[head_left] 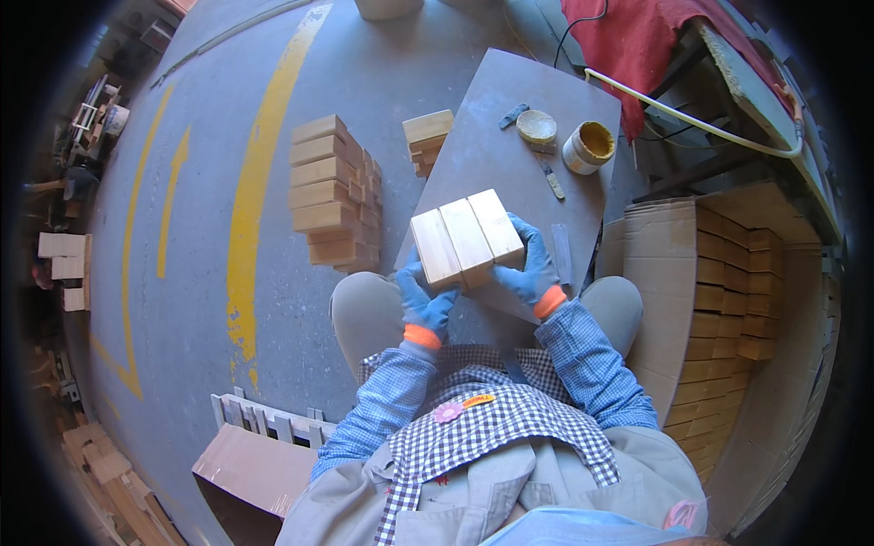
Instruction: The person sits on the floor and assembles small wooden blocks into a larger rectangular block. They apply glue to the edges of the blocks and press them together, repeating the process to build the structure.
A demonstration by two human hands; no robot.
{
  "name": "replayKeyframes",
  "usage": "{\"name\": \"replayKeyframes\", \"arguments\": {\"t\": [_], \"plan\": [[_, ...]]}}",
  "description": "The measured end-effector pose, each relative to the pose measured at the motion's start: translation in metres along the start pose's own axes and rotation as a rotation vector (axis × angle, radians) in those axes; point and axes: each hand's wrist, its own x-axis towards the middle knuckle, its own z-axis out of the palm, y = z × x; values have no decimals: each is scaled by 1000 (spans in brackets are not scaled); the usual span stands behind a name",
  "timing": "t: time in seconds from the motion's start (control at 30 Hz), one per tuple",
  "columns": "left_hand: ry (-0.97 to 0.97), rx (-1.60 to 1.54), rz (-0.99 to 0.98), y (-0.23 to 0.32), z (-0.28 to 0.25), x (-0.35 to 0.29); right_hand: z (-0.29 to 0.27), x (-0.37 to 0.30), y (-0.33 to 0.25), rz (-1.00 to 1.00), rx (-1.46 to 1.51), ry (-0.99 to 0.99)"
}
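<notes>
Three pale wooden blocks (pixel 467 235) sit side by side as one bundle, held over the near part of a grey board. My left hand (pixel 423 296), in a blue glove with an orange cuff, is closed on the bundle's left near corner. Gloved the same way, my right hand (pixel 533 268) grips its right near side. Beyond them on the work board (pixel 496 109) lie a putty knife (pixel 552 177), a round lid (pixel 536 126) smeared with paste and a small blue scraper (pixel 513 116). An open can (pixel 589 147) of yellow-brown paste stands at the board's right.
Left of the board, wooden blocks (pixel 332 196) are stacked on the floor, with a smaller pile (pixel 428 136) beside its edge. To my right stands an open cardboard box (pixel 660 300) full of blocks. A white hose (pixel 692 114) crosses near a red cloth (pixel 628 45).
</notes>
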Motion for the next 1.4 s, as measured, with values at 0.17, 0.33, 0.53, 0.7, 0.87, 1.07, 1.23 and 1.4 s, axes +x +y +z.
{"name": "replayKeyframes", "arguments": {"t": [0.17,0.33,0.53,0.7,0.87,1.07,1.23,1.4], "plan": [[-63,-48,-91,3,3,16,0,5,12,-36,58,47],[-114,-78,-150,-1,17,47,-6,20,24,-39,35,143],[-202,54,1,-5,38,111,-16,55,17,25,-7,201],[-122,733,399,-10,9,121,-55,58,28,-115,-241,347],[-164,779,-119,-28,-16,118,-100,22,74,308,-527,726],[-273,643,-122,-39,-8,102,-99,-15,112,645,-571,663],[-193,614,-147,-46,-8,60,-102,-41,119,637,-201,704],[-221,604,-209,-22,-20,12,-91,-73,84,653,-412,625]]}}
